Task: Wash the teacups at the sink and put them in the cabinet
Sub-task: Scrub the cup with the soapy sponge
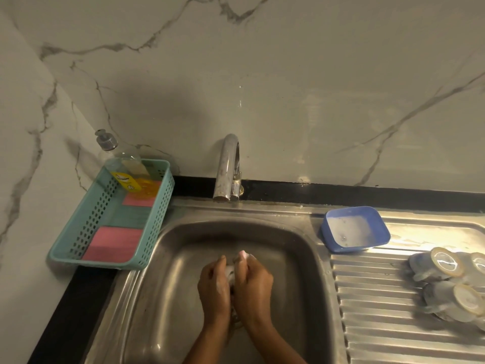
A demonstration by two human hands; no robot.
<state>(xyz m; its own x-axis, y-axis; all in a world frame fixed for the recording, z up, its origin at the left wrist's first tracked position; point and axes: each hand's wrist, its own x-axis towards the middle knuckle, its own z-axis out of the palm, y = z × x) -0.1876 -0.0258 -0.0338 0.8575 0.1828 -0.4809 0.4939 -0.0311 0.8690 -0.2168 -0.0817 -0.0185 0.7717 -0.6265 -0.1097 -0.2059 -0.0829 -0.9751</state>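
In the sink basin [294,261] the left hand [214,285] curls round a teacup [230,272], and the right hand [254,283] grips a pink sponge [242,254] against it. The other teacups [446,269] lie well right, nearer the right hand.

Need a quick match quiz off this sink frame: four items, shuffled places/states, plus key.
Items:
1. teal basket
2. blue tub
3. teacups
4. right hand

Places/states:
A. on their sides on the drainboard, far right
B. over the basin, gripping a pink sponge
C. left of the basin, soap bottle inside
D. drainboard's back-left corner, soapy water inside

Pairs: 1-C, 2-D, 3-A, 4-B
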